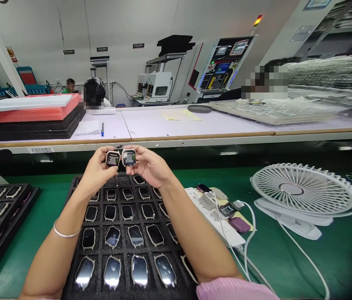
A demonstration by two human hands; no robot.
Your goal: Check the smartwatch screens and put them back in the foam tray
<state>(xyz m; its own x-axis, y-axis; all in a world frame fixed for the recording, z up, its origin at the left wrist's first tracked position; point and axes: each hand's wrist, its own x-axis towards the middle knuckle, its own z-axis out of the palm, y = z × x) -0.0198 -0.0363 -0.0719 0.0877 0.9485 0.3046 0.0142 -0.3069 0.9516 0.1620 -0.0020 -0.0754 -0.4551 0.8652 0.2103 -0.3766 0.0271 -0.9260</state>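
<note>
My left hand (100, 168) grips a smartwatch body (112, 158) with no strap, its screen lit with lines of text. Right beside it, my right hand (147, 164) holds a second smartwatch body (128, 158), also lit with text. Both screens face me, close together above the far end of a black foam tray (98, 258). Rows of strapless watches with dark screens, such as a near watch (139, 271), lie in the tray's square pockets. My forearms cover parts of the tray's left and right sides.
Another foam tray (27, 199) of watches lies at the left. On the right are a white power strip (230, 237) with charging cables and a white fan (291, 189). A raised shelf (151, 131) holds foam sheets (22, 118) and a blue pen (102, 129). Several people are beyond.
</note>
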